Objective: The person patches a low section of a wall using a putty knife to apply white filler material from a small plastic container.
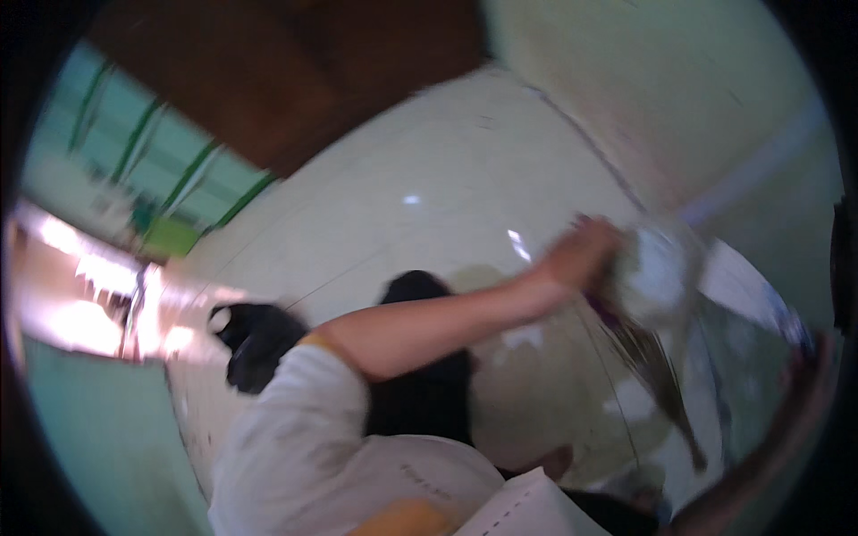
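Note:
My left arm reaches across to the right, and my left hand (585, 255) is beside a cloudy, see-through plastic bag (660, 268). Motion smears its fingers, so I cannot tell whether they grip the bag. At the right edge my right hand (809, 362) is closed on the blue end of a white and blue packet (746, 284), whose white part points toward the bag. Below the bag, a straw broom (651, 362) with a purple band lies on the floor, its bristles spreading toward the lower right.
Pale glossy tiles (447, 188) cover the floor. A greenish wall (706, 107) rises on the right, and a brown wooden cabinet (295, 71) stands at the far side. Dark cloth (264, 344) lies on the left. A green container (172, 237) is near the bright doorway (107, 286).

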Demonstrator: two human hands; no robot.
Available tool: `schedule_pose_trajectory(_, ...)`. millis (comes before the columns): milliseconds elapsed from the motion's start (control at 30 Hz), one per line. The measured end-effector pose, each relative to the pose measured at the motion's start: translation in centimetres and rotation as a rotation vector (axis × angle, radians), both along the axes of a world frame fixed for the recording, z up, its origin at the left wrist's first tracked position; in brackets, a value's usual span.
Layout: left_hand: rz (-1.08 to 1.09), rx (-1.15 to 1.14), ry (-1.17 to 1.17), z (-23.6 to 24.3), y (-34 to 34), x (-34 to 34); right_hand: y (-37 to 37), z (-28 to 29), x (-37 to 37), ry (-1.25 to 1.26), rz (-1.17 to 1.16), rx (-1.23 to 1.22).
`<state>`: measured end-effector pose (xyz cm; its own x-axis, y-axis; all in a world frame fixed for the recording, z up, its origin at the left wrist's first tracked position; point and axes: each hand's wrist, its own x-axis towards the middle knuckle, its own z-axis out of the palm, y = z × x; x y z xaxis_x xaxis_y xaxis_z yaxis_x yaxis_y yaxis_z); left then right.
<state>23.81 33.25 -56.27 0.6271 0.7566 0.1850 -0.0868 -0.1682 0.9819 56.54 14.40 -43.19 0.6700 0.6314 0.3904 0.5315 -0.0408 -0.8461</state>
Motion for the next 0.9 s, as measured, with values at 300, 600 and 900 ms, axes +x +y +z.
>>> schedule_pose_trajectory(300,0.074,-0.525,-0.035,3.7,-1.9,0.6,5.6,-1.5,-8.6,0.304,0.201,-0.072)
schedule_pose_trajectory(600,0.050,-0.462,0.053,2.9,-2.1,0.8,6.7,-2.7,-8.8,0.378,0.347,-0.138)
schedule_pose_trajectory(900,0.032,-0.451,0.087,2.2,-2.1,1.7,7.3,-3.6,-7.4,0.356,0.564,-0.186)
